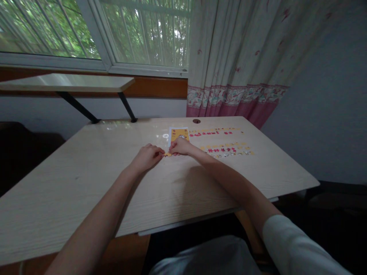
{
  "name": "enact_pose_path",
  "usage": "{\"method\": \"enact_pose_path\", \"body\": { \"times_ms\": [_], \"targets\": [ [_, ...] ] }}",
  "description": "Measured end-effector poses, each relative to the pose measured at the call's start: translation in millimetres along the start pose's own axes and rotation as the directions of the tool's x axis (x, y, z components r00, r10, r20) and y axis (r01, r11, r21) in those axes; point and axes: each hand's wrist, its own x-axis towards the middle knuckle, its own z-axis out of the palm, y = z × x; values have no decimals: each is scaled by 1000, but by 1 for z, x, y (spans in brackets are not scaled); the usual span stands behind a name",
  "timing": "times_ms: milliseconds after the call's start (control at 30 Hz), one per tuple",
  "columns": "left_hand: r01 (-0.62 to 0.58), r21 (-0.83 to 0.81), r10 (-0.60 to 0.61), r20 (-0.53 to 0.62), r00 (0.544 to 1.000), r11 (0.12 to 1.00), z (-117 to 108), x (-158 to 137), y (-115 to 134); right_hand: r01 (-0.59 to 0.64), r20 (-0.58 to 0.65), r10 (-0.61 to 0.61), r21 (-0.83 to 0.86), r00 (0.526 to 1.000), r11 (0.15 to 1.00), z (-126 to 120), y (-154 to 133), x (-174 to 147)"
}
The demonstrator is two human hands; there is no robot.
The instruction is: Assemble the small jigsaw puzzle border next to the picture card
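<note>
carefully, our left hand [147, 157] and right hand [179, 146] pinch yellow puzzle pieces [167, 154] on the table [100, 156], just before the picture card [175, 133]; we should hold them flat, pressing lightly.

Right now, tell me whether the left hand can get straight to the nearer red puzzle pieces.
Probably not: the right hand and right forearm lie between the left hand and those red puzzle pieces.

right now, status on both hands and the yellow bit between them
Left hand, right hand: both at yellow bit, grip unclear. Printed card partly covered by right hand. Puzzle pieces in rows, right side.
</note>
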Motion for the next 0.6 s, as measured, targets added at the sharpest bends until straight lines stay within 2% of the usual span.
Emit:
{"method": "enact_pose_path", "body": {
  "times_ms": [233, 367, 467, 567, 600],
  "targets": [
    [-22, -7, 22, -14, 1000, 1000, 5, 0, -8, 14, 9, -13, -76, 1000, 997, -1, -2, -4],
    [-23, -12, 23, -14, 1000, 1000, 5, 0, -8, 89, -32, -97, -195, 995, 977, -14, -3, -17],
    [-19, -26, 18, -17, 1000, 999, 5, 0, -9, 92, -103, -128, -302, 986, 949, -41, 7, -28],
    [-15, -51, 14, -17, 1000, 999, 5, 1, -8, 19, -221, -114, -392, 969, 920, -88, 32, -40],
    [-14, -56, 13, -15, 1000, 998, 5, 1, -8, -35, -308, -112, -435, 945, 900, -108, 44, -45]
  ]
}}
